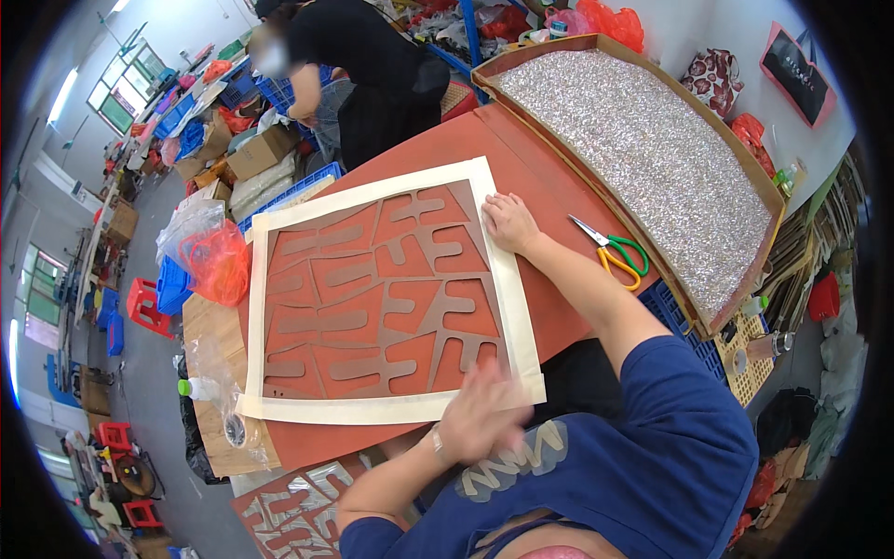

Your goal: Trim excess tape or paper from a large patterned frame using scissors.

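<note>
2 hands flat, fingers spread, on the cream-bordered stencil sheet (382,298) lying on the red table (549,186): right hand (507,222) presses the far border, left hand (480,410), motion-blurred, the near corner; smoothing-down step apparently, next needing even pressure.

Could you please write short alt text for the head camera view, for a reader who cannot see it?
A person in a blue shirt presses a cream-framed brown stencil sheet flat on a red table, the right hand on the frame's upper right edge, the left hand, blurred, at its lower right corner. Green-and-yellow scissors lie beside a tray of silvery glitter; another person bends over behind.
</note>
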`<state>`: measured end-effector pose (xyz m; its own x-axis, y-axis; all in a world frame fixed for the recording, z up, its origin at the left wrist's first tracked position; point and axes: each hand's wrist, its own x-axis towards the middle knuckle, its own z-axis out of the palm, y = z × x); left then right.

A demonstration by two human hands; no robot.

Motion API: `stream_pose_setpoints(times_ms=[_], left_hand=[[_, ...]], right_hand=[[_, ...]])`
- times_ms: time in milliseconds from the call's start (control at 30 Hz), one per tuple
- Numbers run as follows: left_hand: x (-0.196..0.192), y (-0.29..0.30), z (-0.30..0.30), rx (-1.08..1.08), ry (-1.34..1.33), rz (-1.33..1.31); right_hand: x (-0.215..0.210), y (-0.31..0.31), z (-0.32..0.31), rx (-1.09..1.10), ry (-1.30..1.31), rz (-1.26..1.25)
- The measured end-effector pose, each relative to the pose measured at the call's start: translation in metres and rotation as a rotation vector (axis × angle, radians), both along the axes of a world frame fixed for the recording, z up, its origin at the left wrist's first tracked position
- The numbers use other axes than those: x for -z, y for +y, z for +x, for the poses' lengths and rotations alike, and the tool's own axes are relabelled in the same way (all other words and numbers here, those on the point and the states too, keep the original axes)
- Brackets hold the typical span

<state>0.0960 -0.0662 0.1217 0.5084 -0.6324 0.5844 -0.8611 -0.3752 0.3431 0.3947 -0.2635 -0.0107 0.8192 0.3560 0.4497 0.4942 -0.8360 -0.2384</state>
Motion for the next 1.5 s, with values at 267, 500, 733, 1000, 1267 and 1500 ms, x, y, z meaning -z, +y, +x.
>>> stream_pose_setpoints(times_ms=[267, 500, 733, 1000, 1267, 1500], left_hand=[[0.096, -0.047, -0.009, -0.476, 0.374, 0.383], [0.112, -0.046, -0.001, -0.493, 0.148, 0.732], [0.106, -0.03, -0.021, -0.351, 0.256, 0.388], [0.096, -0.009, -0.062, -0.349, 0.265, 0.339], [0.097, -0.003, -0.083, -0.337, 0.184, 0.299], [0.033, 0.052, -0.074, -0.271, -0.001, 0.397]], right_hand=[[-0.037, 0.033, 0.066, 0.024, -0.036, -0.096], [-0.034, 0.042, 0.11, 0.037, 0.484, -0.356], [-0.047, 0.029, 0.135, 0.002, 0.291, -0.383], [-0.058, 0.039, 0.112, 0.097, 0.257, -0.374], [-0.06, -0.017, 0.112, -0.07, 0.428, -0.134], [-0.119, -0.155, -0.01, 0.051, 0.628, 0.349]])
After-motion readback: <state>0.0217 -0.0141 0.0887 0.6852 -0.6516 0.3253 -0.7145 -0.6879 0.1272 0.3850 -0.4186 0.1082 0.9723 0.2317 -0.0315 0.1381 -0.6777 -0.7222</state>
